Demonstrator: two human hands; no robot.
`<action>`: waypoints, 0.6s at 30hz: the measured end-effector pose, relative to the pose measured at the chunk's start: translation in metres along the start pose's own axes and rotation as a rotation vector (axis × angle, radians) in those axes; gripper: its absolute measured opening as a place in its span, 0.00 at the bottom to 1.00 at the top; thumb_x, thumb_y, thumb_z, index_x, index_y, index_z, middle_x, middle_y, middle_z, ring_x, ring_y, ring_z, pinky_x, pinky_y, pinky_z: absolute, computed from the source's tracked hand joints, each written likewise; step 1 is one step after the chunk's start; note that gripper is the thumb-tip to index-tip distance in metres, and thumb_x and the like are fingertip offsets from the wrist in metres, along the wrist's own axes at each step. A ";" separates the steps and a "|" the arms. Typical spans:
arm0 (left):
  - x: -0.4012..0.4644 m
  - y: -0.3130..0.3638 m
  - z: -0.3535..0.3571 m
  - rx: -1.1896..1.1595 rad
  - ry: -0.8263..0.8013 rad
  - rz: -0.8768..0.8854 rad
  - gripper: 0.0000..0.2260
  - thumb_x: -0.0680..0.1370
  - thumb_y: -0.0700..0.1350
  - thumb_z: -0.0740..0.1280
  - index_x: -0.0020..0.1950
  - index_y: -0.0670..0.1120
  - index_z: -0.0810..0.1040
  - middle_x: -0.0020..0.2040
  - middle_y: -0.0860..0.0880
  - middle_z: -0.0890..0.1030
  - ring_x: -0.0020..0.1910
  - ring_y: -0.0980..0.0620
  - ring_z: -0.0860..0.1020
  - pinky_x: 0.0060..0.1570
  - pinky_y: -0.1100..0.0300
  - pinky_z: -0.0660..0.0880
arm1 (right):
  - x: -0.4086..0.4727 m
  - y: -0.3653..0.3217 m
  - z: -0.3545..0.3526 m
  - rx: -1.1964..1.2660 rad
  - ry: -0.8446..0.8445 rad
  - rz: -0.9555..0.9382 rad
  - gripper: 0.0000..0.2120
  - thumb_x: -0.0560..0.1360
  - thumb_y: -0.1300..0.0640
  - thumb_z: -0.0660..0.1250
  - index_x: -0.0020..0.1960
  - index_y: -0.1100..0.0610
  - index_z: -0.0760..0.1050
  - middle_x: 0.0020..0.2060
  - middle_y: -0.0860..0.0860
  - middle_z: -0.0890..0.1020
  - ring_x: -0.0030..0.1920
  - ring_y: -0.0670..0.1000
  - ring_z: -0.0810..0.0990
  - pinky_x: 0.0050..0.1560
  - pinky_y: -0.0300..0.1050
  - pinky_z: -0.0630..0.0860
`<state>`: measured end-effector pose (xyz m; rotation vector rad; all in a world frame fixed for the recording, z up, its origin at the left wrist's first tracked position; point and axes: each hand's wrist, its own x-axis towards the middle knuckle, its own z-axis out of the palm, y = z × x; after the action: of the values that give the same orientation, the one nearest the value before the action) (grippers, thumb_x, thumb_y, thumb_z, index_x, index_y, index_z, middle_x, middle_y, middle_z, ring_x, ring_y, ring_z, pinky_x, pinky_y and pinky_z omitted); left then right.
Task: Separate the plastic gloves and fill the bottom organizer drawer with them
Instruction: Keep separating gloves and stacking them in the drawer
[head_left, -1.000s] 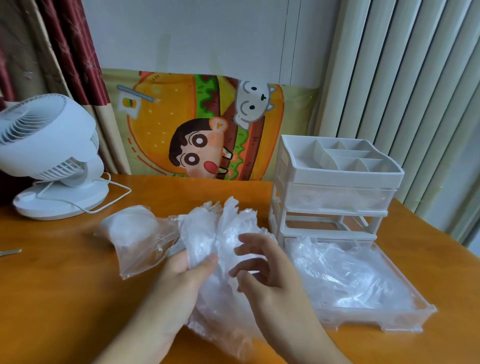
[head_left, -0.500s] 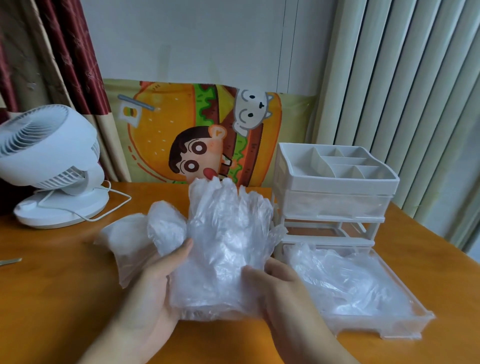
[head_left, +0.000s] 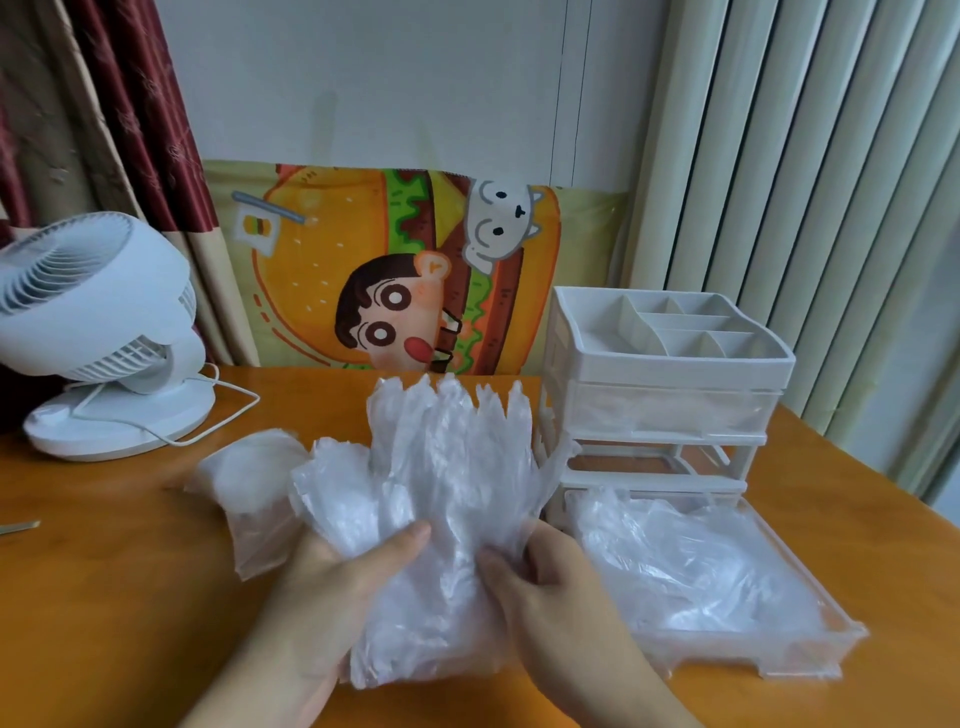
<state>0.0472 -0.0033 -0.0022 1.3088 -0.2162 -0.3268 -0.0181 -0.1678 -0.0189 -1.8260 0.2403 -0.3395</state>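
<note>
Setting: orange-brown wooden table (head_left: 130, 597), seen from above and in front.
Left hand (head_left: 332, 577): near centre, thumb laid across the front of a stack of clear plastic gloves (head_left: 447, 483), other fingers hidden behind the plastic; gripping the stack's lower left part.
Right hand (head_left: 550, 587): just right of the left hand, thumb pressed on the front of the same stack, fingers curled round its right edge; pinching the plastic.
Gloves in hand: held upright above the table, finger ends pointing up and away, sheets crumpled and overlapping; number of gloves impossible to count.
Bottom drawer (head_left: 810, 660): clear plastic, pulled fully out and resting on the table to the right of the hands, in front of the organizer; more loose gloves (head_left: 691, 561) lying crumpled inside.
Organizer (head_left: 660, 395): white plastic, far right; divided open tray on top, one translucent drawer closed beneath, lowest slot open.
Bag (head_left: 254, 488): clear plastic, lying on the table left of and behind the held stack, touching it; contents whitish, unclear.
Fan (head_left: 98, 322): white desk model, far left, cable trailing over the table.
Cartoon panel (head_left: 410, 280): burger picture, leaning at the far edge against the white wall.
Curtains: dark red far left, pale vertical folds far right.
</note>
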 end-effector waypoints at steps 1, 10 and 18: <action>0.001 -0.001 0.000 -0.005 0.025 0.005 0.18 0.75 0.37 0.74 0.64 0.48 0.82 0.54 0.46 0.88 0.54 0.45 0.87 0.58 0.43 0.79 | 0.001 0.000 0.000 0.026 -0.009 0.004 0.08 0.83 0.60 0.67 0.56 0.51 0.84 0.48 0.44 0.89 0.50 0.43 0.87 0.51 0.42 0.82; 0.005 0.003 0.001 -0.084 0.221 0.070 0.24 0.71 0.42 0.78 0.65 0.57 0.79 0.58 0.52 0.86 0.58 0.45 0.85 0.62 0.40 0.78 | 0.004 -0.001 -0.001 0.240 -0.036 0.103 0.09 0.79 0.68 0.71 0.48 0.58 0.87 0.42 0.64 0.87 0.42 0.65 0.88 0.43 0.60 0.87; 0.004 -0.003 0.006 -0.140 0.231 0.116 0.18 0.77 0.42 0.75 0.64 0.57 0.79 0.55 0.55 0.87 0.56 0.51 0.85 0.57 0.47 0.80 | -0.006 -0.009 0.007 0.717 -0.088 0.242 0.15 0.77 0.59 0.75 0.64 0.58 0.83 0.56 0.60 0.88 0.56 0.64 0.87 0.62 0.69 0.80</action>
<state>0.0490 -0.0105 -0.0034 1.1794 -0.0726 -0.0888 -0.0210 -0.1572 -0.0122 -1.0873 0.2364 -0.1439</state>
